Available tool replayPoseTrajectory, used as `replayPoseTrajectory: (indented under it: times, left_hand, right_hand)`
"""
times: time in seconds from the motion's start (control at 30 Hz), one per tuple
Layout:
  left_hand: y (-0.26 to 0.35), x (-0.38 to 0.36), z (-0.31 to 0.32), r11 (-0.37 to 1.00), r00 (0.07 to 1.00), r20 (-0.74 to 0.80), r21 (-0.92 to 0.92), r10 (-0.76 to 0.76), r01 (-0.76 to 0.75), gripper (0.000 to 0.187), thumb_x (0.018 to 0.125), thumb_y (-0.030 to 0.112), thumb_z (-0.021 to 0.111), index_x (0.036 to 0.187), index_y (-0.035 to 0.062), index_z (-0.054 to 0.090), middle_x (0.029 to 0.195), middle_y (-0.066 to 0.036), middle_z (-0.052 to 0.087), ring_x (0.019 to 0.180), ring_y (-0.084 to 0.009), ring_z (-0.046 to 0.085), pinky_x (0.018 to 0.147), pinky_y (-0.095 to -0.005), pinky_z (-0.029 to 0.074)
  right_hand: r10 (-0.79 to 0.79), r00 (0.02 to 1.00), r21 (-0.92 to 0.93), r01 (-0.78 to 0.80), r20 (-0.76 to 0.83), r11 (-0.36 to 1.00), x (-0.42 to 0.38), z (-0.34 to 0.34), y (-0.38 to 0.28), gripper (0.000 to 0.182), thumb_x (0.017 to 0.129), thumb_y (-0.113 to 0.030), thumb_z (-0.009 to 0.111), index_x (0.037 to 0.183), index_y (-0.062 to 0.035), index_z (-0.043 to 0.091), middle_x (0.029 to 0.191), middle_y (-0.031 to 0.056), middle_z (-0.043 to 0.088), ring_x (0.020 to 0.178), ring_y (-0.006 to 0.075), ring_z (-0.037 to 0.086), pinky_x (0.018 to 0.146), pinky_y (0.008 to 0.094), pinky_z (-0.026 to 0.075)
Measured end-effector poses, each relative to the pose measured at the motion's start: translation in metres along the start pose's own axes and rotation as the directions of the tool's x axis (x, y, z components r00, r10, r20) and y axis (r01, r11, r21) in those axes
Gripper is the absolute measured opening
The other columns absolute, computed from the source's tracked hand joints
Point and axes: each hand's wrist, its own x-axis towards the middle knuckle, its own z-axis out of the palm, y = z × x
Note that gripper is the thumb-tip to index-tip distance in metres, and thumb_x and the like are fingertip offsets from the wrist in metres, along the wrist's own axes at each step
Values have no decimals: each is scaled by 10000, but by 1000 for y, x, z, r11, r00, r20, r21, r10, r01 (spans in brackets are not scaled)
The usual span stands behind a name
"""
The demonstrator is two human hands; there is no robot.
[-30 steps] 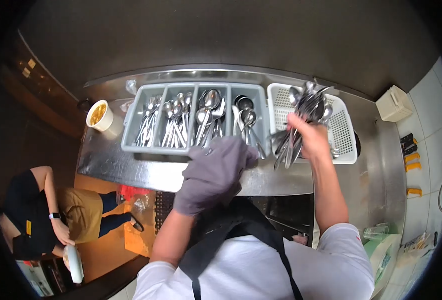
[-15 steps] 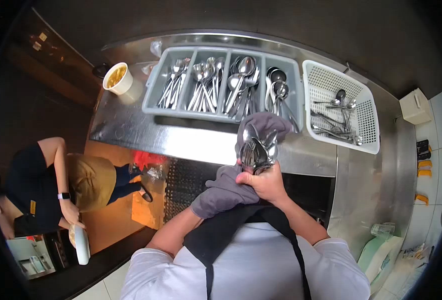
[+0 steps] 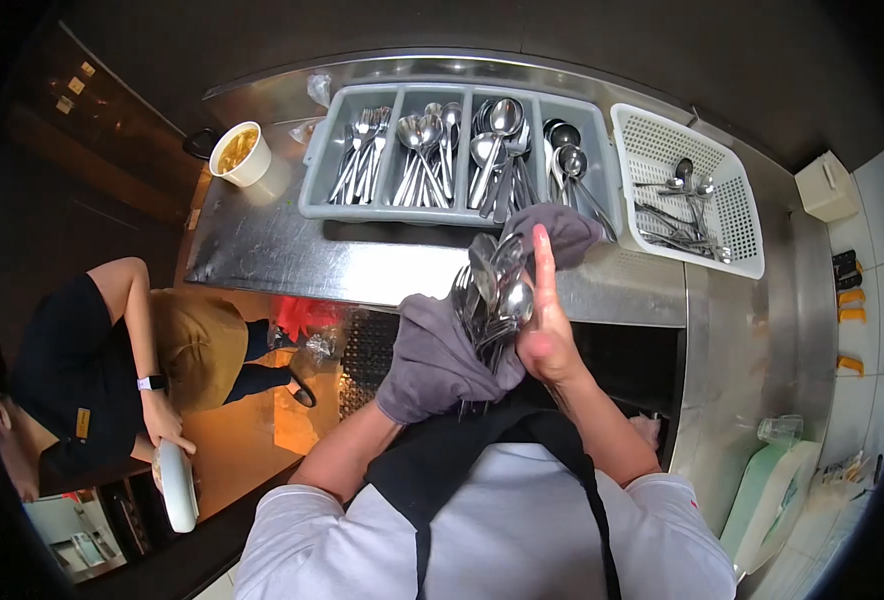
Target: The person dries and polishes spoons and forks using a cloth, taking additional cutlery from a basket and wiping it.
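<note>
A grey cloth (image 3: 414, 345) covers my left hand (image 3: 442, 362), whose fingers are hidden as it grips a bundle of spoons and forks (image 3: 484, 285) by the lower ends. The bowls and tines point up and away from me. My right hand (image 3: 550, 335) is open, fingers stretched upward, its palm side against the bundle's right edge. Behind the fingers, more grey cloth (image 3: 574, 235) shows by the counter edge. Beyond my hands stands a grey cutlery tray (image 3: 362, 212) with forks (image 3: 364, 150), spoons (image 3: 422, 140) and ladles (image 3: 570, 158) in separate compartments.
A white perforated basket (image 3: 747, 205) right of the tray holds loose cutlery. At the steel counter's (image 3: 262, 240) left end stands a white tub (image 3: 247, 165) of food. On the left, a person (image 3: 82, 380) in dark top and tan apron holds a white dish (image 3: 175, 490).
My right hand has let go of the cutlery and straightened its fingers alongside it. The bundle, with my cloth-covered left hand, has shifted slightly left and down and leans differently.
</note>
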Motion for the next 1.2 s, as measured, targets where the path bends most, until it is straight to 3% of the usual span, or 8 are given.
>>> replayPoseTrajectory:
  times: [0.23,0.43,0.6,0.87,1.0,1.03,1.13,1.2]
  left_hand:
    - [-36,-26,62,801,914,360,-482,-188,355,493,735,219,736,1173,57,577,1040,-98,655,946,-204,638,844,-315,485]
    - [-29,-18,61,936,990,120,-333,-73,109,455,739,226,728,1125,26,596,1020,-94,663,892,-178,633,801,-294,488]
    - [-16,-12,58,964,981,180,-238,-73,116,542,758,291,723,1200,27,553,1081,-77,638,1022,-111,594,792,-236,462]
    - [-19,-12,64,781,931,285,-518,-227,349,374,797,308,695,1050,46,612,884,-40,639,821,-113,590,744,-246,461]
    - [-22,-12,70,803,937,254,-490,-240,339,291,827,333,672,943,66,652,735,-15,636,676,-116,583,705,-251,455]
    - [-24,-12,74,835,948,228,-458,-222,305,276,842,351,658,892,79,671,659,-4,631,607,-118,578,684,-252,450]
    - [-24,-7,78,801,957,244,-535,-157,267,270,848,366,647,879,99,669,654,0,628,599,-122,571,648,-264,428]
    - [-19,-4,74,770,967,220,-591,-131,239,272,839,361,649,927,104,654,749,-19,651,653,-149,590,671,-300,426]
  right_hand:
    - [-59,951,-298,-35,-302,954,-7,-4,2,602,744,43,517,1333,15,395,1244,90,468,1165,162,431,1026,289,300]
    - [-115,988,-425,61,-104,903,-9,-23,-8,512,807,-12,536,1302,13,411,1252,90,468,1186,153,415,1025,297,299]
    - [-185,981,-844,147,58,516,10,-26,-46,275,839,-59,630,1103,11,600,1173,152,593,1160,245,529,960,338,403]
    - [-364,909,-920,304,202,248,14,-40,-67,109,825,-63,640,908,2,665,1067,175,640,1099,334,559,963,396,413]
    - [-109,938,-909,346,329,233,8,-47,-59,129,822,-70,632,920,-8,688,1249,210,544,1270,387,425,1022,433,359]
    - [-52,905,-889,425,422,170,10,-61,-62,493,783,-251,742,1200,-33,597,1429,202,368,1356,380,313,1066,443,313]
    - [-56,985,-471,126,160,873,4,-67,-45,1132,598,-491,845,1463,-63,254,1510,178,208,1382,347,263,1102,441,260]
    - [72,991,-414,-18,114,910,6,-72,-28,1531,380,-593,873,1494,-86,-47,1532,150,112,1387,312,238,1114,432,238]
